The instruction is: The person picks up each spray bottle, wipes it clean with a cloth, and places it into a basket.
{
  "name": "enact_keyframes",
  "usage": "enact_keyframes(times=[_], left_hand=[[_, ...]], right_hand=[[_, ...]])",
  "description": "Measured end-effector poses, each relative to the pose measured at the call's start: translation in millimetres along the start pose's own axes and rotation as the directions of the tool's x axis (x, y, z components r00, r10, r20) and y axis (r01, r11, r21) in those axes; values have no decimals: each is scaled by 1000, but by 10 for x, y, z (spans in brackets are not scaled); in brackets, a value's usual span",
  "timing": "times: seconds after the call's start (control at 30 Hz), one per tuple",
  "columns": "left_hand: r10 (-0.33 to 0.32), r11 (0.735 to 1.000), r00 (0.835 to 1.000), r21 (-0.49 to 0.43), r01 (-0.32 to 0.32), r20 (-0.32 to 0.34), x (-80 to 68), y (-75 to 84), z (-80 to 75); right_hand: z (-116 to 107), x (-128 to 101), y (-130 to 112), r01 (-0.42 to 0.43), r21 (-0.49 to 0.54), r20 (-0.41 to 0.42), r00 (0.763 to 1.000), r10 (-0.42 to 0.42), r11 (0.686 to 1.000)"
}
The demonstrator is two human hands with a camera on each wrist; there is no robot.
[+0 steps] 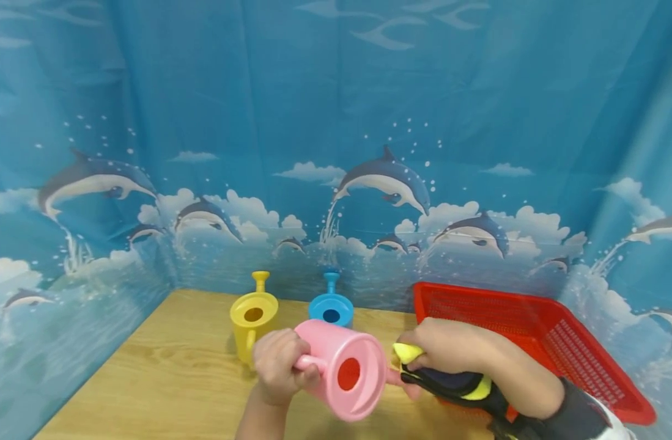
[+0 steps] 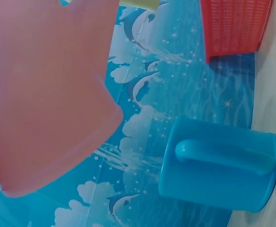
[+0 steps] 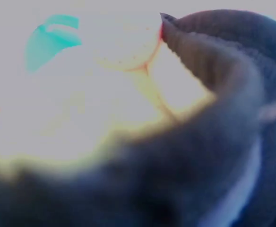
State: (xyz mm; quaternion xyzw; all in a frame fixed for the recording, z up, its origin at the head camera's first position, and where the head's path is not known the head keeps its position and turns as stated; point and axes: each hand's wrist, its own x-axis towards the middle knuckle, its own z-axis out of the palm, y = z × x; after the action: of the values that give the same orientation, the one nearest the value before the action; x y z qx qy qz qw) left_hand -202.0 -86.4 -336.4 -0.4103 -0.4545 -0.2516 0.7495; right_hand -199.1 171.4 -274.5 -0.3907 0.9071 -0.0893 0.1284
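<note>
While our left hand (image 1: 277, 366) curls its fingers (image 1: 269, 354) tight round the handle of the pink watering can (image 1: 343, 370), we hold that can tipped on its side above the wooden surface (image 1: 165, 366), its round opening facing back toward us. Our right hand (image 1: 451, 345) sits just beside the can's far end, fingers bent and closed over something yellow (image 1: 407, 352) that lies at the can's spout side; we cannot tell what that yellow piece is. The right wrist view is washed out and blurred, so it adds nothing certain about the grip. Behind the pink can stand a yellow watering can (image 1: 252, 321) and a blue watering can (image 1: 331, 308), both upright, side by side and apart from each other. A red mesh basket (image 1: 534, 330) rests on the surface to our right, behind the right hand. A dolphin-print backdrop (image 1: 336, 153) closes in the scene.
</note>
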Motion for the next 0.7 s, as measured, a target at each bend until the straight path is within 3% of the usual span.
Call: enact_keyframes(times=[0.17, 0.33, 0.53, 0.63, 0.7], left_hand=[[-25, 998, 1000, 53, 25, -4, -37, -24, -24], [-63, 991, 998, 121, 62, 12, -109, -48, -46], [-146, 965, 987, 231, 127, 66, -216, -36, -99], [-234, 935, 964, 302, 186, 129, -228, -18, -135], [-325, 903, 930, 350, 250, 172, -215, 2, -156]], right_hand=[[-6, -134, 109, -62, 14, -104, 993, 63, 998], [28, -213, 114, -158, -39, -231, 962, 145, 987], [137, -257, 91, -257, -9, -275, 930, 245, 966], [221, -292, 106, -282, 3, -306, 913, 269, 959], [280, -328, 127, -286, 19, -320, 906, 276, 958]])
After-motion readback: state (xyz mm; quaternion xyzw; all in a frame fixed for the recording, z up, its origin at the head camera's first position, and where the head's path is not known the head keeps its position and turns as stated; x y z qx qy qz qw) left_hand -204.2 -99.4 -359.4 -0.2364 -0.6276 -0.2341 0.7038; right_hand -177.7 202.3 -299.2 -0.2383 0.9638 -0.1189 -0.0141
